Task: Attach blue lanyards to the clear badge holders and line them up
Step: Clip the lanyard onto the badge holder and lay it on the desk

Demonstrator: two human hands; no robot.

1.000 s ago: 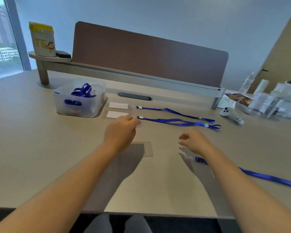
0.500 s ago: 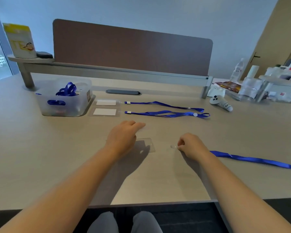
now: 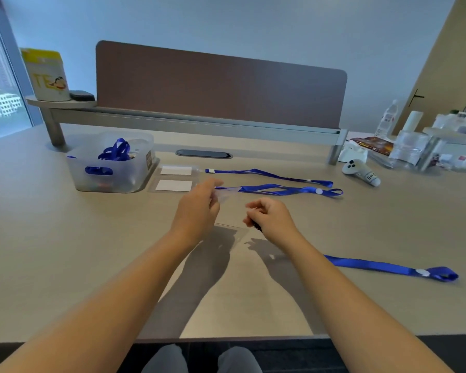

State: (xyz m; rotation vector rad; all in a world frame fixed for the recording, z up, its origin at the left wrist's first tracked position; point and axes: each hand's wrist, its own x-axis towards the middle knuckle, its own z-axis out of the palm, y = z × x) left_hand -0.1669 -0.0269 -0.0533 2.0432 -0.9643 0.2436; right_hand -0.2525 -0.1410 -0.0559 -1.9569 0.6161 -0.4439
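My left hand pinches the upper corner of a clear badge holder, lifted just off the worktop; the plastic is nearly invisible, its lower edge showing only as a faint line. My right hand is curled shut around the clip end of a blue lanyard, whose strap trails right across the worktop to its loop. The clip itself is hidden inside the fingers, so I cannot tell how it sits.

Two finished sets lie in a row behind: badge holders with white cards beside the plastic bin, their lanyards stretched rightward.

Risks as I judge them: the holder is thin and slick, so a corner pinch may let it twist or slip while I feed the clip through the slot. My left knuckles are very near the closer finished lanyard; a nudge would spoil the line-up. A pull on the trailing strap could drag it crooked.

Room: the near and left worktop is open. The right far side is crowded with bottles, packets and a white controller. The front edge is close below my forearms; the strap's loop lies well clear of it.
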